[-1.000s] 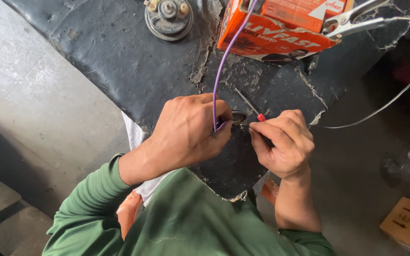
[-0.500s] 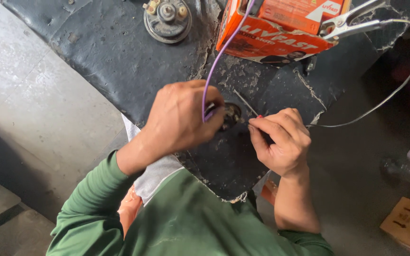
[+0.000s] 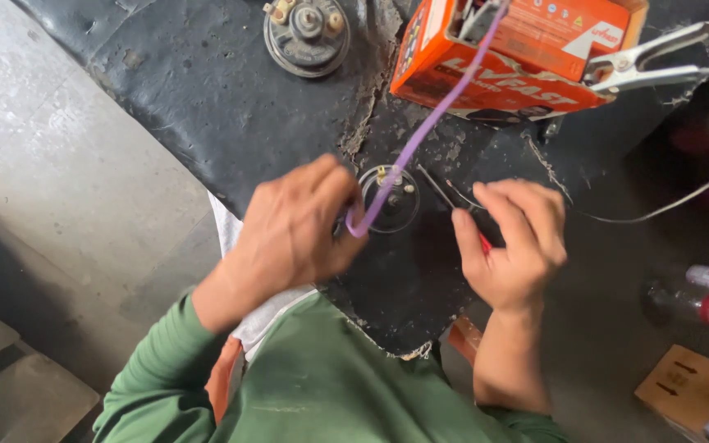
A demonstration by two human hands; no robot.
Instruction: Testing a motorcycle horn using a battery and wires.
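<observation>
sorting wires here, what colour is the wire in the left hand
Purple; the wire in the left hand shows best in the head view.

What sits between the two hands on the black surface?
In the head view, a small round horn-like part lies between left hand and right hand, under the purple wire.

Both green-sleeved arms reach up from the bottom of the frame. The left hand (image 3: 293, 234), at centre, is curled with fingers pinched; the right hand (image 3: 512, 244), centre right, is loosely fisted, thumb raised.
</observation>
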